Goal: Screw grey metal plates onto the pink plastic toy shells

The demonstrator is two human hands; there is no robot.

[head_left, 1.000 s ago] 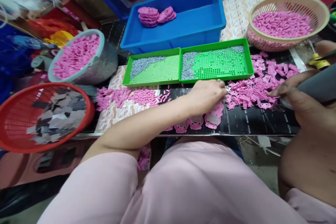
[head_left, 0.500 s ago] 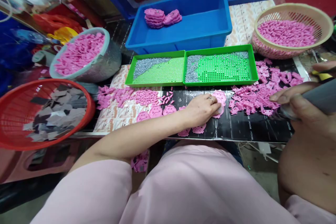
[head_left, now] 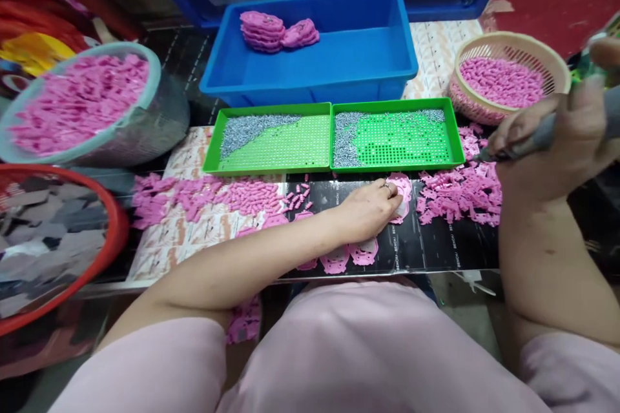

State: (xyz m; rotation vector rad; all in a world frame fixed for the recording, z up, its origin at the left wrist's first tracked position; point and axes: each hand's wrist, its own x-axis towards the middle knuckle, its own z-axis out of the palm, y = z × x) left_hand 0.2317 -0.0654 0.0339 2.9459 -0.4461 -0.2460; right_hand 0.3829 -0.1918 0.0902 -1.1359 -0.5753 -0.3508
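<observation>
My left hand [head_left: 371,210], a ring on one finger, is closed at the edge of a pink plastic plate [head_left: 403,188] and holds it against the black table top. A pale flat piece shows under the fingertips. In my right hand [head_left: 564,142] is a grey electric screwdriver [head_left: 537,134], its narrow tip pointing left above a pile of small pink parts [head_left: 460,197]. More pink plates [head_left: 334,259] lie in front of my left wrist, some partly hidden by the forearm. Beyond the hands, two green trays [head_left: 455,158] hold small silvery metal pieces, apparently screws.
A blue bin [head_left: 339,71] with stacked pink plates stands behind the trays. A beige basket [head_left: 552,71] of pink parts is at the right. At the left are a pale tub [head_left: 155,77] of pink pieces and a red basket [head_left: 113,226] of grey flat pieces.
My right hand has raised the screwdriver and shifted it left, its tip now near the right green tray. The left hand stays on the same pink plate. The whole view has shifted.
</observation>
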